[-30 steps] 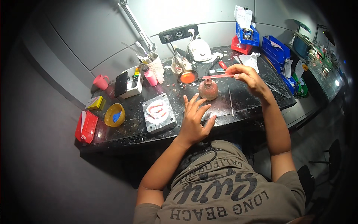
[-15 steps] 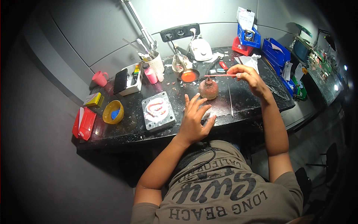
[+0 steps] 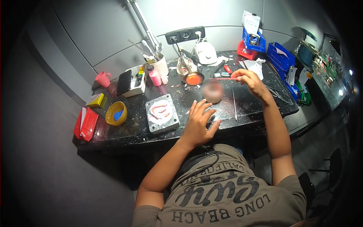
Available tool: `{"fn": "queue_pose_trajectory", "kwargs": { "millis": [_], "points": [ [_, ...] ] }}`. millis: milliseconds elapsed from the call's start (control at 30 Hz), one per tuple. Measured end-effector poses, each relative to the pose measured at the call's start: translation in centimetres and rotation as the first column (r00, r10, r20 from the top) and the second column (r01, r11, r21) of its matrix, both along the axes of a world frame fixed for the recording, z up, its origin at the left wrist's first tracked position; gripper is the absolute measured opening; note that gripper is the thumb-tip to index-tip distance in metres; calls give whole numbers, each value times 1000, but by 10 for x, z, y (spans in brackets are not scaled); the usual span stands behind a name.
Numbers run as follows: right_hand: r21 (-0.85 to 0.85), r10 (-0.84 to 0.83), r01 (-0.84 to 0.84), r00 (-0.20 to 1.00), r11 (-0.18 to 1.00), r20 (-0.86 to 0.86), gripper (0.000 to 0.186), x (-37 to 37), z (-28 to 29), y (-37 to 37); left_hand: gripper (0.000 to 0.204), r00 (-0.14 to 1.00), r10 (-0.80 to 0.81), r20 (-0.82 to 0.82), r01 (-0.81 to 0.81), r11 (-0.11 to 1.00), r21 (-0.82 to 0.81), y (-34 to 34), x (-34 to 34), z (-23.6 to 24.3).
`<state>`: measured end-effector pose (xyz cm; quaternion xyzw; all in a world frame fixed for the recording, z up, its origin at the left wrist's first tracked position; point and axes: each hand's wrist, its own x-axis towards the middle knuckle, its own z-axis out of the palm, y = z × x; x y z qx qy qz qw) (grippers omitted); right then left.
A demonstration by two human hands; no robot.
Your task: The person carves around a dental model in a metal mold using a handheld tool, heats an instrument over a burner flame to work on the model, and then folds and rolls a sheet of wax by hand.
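Right hand pinches a thin red-handled tool; left hand splayed wide (yellow box far left).

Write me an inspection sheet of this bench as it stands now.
Surface: dark bench top, speckled with debris.
Job's things: thin tool in right hand; blurred round brownish piece just beyond left hand; small pan of orange material.
Clutter: grey mould block, yellow bowl, red case, pink cup, blue bins.
Grips: right fingers pinch the tool; left hand open, fingers spread.
Cables: one plugged into the wall socket strip.
Surroundings: grey wall panels; second bench at right.
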<state>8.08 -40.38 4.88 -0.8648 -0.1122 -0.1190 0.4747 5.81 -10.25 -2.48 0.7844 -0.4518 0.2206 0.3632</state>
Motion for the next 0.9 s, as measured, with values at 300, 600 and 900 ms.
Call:
{"fn": "queue_pose_trajectory", "kwargs": {
  "millis": [300, 600, 900],
  "points": [
    [36, 50, -50, 999, 998, 23, 44, -12, 12, 7, 36, 1000, 0, 2, 0, 1000, -5, 0, 2, -2],
    [101, 99, -110, 989, 989, 106, 38, -17, 19, 12, 36, 1000, -5, 0, 5, 1000, -4, 1, 2, -1],
    [54, 4, -5, 1000, 999, 24, 40, 13, -9, 0, 36, 1000, -7, -2, 7, 1000, -9, 0, 1, -2]
  ]
}}
